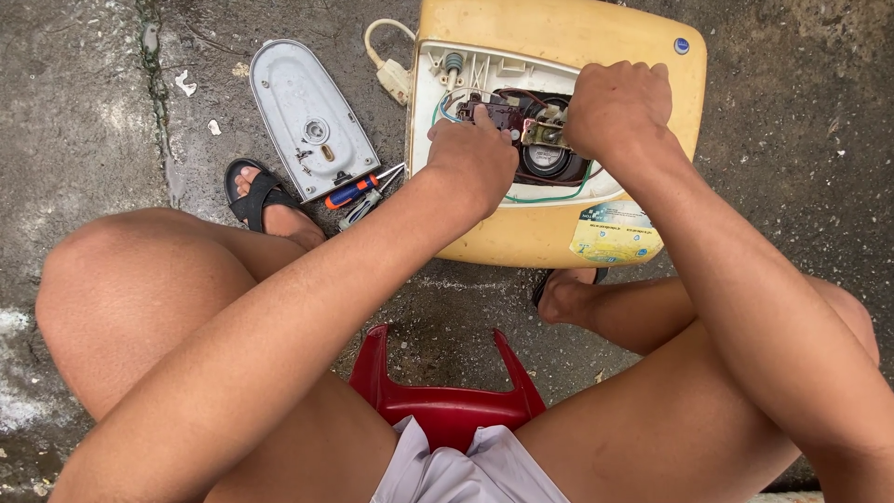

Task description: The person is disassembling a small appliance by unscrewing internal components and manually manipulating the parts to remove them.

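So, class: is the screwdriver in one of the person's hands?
No: the screwdriver lies on the ground beside the grey cover, while the left hand and right hand are both inside the yellow appliance.

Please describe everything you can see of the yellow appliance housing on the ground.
The yellow appliance housing looks like aged plastic, rounded, lying on wet concrete. Its access opening is uncovered, showing a white inner frame, green and red wires and a dark round part. A label sits near its lower right edge, and a white cord leaves its top left. The left hand and right hand both reach into the opening.
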